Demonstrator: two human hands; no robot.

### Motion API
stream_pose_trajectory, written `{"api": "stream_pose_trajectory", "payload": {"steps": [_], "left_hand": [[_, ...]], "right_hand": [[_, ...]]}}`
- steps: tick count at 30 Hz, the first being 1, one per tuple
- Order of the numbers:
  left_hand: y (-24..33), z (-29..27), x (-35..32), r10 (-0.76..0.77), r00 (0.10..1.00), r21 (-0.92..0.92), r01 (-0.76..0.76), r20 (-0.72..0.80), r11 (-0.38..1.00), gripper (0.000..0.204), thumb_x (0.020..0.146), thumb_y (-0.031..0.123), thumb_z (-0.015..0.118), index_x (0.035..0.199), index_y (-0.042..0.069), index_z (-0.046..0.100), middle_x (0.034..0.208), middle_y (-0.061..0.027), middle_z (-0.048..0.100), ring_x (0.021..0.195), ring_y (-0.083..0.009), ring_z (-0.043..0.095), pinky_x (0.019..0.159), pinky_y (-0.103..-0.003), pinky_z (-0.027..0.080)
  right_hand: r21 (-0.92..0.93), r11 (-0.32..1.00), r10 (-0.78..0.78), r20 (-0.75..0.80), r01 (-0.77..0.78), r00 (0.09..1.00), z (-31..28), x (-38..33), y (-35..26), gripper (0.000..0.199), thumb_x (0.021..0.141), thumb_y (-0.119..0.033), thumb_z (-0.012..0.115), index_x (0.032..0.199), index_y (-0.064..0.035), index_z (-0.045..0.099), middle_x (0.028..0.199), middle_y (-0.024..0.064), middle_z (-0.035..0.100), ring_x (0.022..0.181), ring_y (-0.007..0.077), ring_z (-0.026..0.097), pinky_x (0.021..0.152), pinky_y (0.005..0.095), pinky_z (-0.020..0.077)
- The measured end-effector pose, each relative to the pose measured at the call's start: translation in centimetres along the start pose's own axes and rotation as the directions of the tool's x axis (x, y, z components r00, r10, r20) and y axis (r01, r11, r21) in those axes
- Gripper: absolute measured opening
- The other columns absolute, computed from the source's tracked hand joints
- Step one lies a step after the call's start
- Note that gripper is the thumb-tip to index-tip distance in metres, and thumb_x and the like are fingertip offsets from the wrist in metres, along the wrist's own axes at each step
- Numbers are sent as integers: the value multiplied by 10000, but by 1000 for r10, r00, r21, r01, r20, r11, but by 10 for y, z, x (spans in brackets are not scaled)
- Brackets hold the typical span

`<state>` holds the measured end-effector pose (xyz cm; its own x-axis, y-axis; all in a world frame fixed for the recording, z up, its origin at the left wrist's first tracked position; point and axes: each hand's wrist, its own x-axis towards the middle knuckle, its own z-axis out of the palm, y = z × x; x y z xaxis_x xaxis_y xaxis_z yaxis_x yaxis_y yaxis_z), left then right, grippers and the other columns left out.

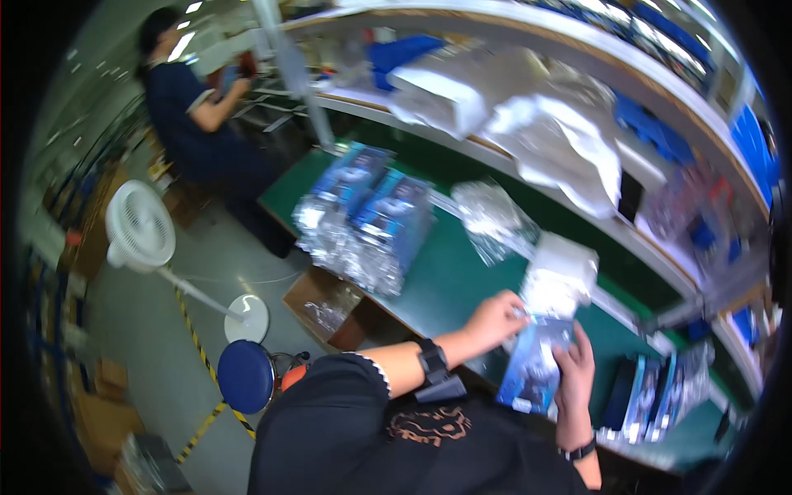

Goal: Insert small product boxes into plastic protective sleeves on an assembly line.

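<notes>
In front of my chest is a flat blue printed box (pixel 530 370). My right hand (pixel 576 370) grips it along its right side, thumb across the front. A clear, crinkled plastic bag (pixel 563 274) stretches out beyond the box's far end; whether the box lies inside it I cannot tell. My left hand (pixel 497 320) is closed at the upper left corner, where box and bag meet, its fingertips pinched together there. Exactly what that pinch holds is blurred. Another loose clear plastic bag (pixel 492 216) lies on the green table (pixel 450 285) farther off.
Bagged blue boxes (pixel 367 210) are stacked at the table's left; several more boxes (pixel 656 392) stand at right. A shelf (pixel 528 169) with white wrapping runs along the back. An open carton (pixel 330 305), blue stool (pixel 246 375) and white fan (pixel 142 224) are left. A person (pixel 198 124) stands beyond.
</notes>
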<state>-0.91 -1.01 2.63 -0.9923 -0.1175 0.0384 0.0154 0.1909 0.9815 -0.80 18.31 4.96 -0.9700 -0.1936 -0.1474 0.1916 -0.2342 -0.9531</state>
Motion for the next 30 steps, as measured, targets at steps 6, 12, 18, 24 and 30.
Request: {"api": "stream_pose_trajectory", "payload": {"steps": [6, 12, 18, 24, 30], "left_hand": [[-5, -12, 6, -408, 873, -384, 484, 266, 786, 378, 799, 305, 653, 964, -6, 518, 802, -91, 594, 669, -151, 594, 600, -286, 520], [-6, -3, 2, -362, 795, -660, 607, 487, 443, 332, 845, 197, 552, 1100, -12, 514, 1028, -125, 587, 943, -216, 579, 827, -354, 473], [-2, 5, -13, -365, 808, -708, 584, 462, 397, 388, 830, 130, 485, 1170, -55, 461, 1120, -178, 547, 1008, -251, 563, 873, -363, 464], [-10, 2, -28, -369, 837, -687, 544, 405, 481, 279, 821, 106, 530, 1059, -39, 534, 995, -113, 604, 893, -190, 596, 802, -308, 477], [-14, -5, -29, -251, 913, -662, 406, 321, 630, 274, 800, 28, 575, 1068, -17, 549, 993, -91, 619, 898, -168, 598, 832, -304, 467]], "right_hand": [[44, 998, -55, 4, 55, 998, 13, -3, 1, 493, 822, 34, 546, 1285, 46, 378, 1088, 140, 563, 951, 170, 569, 822, 259, 454], [172, 980, 95, 45, -101, 994, 16, -13, 10, 318, 818, -6, 586, 1096, 78, 458, 995, 151, 589, 882, 144, 583, 766, 251, 481], [71, 969, 229, 79, -235, 970, 5, -17, 15, 292, 819, -60, 609, 1042, 67, 471, 821, 97, 621, 709, 114, 592, 629, 231, 476], [-28, 968, 252, 37, -251, 967, 8, -11, 11, 315, 843, -221, 604, 1007, 34, 516, 779, 51, 604, 643, 94, 561, 553, 201, 441], [-172, 929, 344, 80, -327, 935, -3, -6, 22, 215, 823, -237, 624, 857, -32, 565, 752, 8, 554, 645, 74, 518, 474, 207, 380]]}}
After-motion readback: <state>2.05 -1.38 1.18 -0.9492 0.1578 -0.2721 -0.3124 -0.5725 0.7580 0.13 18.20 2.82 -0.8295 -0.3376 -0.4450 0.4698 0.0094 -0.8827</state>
